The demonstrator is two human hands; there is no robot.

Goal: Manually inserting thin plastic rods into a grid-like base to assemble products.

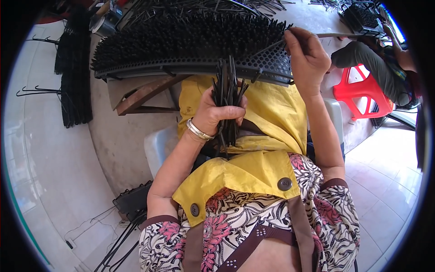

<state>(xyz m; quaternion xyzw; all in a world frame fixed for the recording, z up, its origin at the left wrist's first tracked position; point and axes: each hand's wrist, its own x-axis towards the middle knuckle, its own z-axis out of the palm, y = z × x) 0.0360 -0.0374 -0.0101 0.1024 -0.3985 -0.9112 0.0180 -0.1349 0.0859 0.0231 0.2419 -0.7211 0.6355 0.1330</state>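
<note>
My left hand (pixel 209 113) is wrapped round an upright bundle of thin black strips (pixel 230 93), held over my lap. Above it lies a long black perforated panel (pixel 277 67), its holes densely filled with black bristle-like pieces (pixel 190 38). At the panel's right end my right hand (pixel 311 61) is closed, thumb and forefinger pinching a thin dark strip (pixel 270 47). This strip slants down-left toward the bare holes. Whether its tip sits in a hole I cannot tell.
A brown support (pixel 145 97) stands under the panel. Black bristled pieces with hooks (pixel 74 68) lie at left. Loose black strips (pixel 217 7) are heaped beyond the panel. At right, another person's leg (pixel 369 63) is by a red plastic stool (pixel 362 93). A black case (pixel 132 199) lies lower left.
</note>
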